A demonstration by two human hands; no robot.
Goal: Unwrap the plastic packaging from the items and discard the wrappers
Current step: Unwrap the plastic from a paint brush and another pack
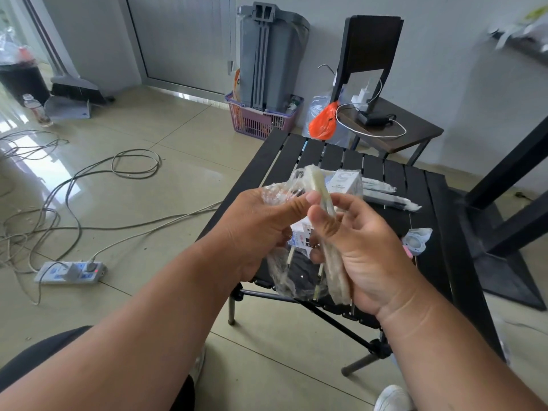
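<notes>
Above the near edge of the black slatted table [439,221], my right hand [358,247] grips a long pale item [321,191] wound in clear plastic wrap; it stands roughly upright. My left hand [261,229] pinches a loose bunch of the clear wrap [278,194] pulled off to the left. More wrap [287,277] hangs below both hands. A small white box [301,237] shows between the hands; I cannot tell whether it is held. On the table lie a wrapped white box [345,180], two wrapped dark sticks [391,198] and a small wrapped piece [416,240].
Cables [89,185] and a power strip [69,272] lie on the tiled floor at left. A grey bin stands in a pink basket [261,120] behind the table. A dark side table [415,129] holds a charger; an orange bag [323,121] hangs beside it.
</notes>
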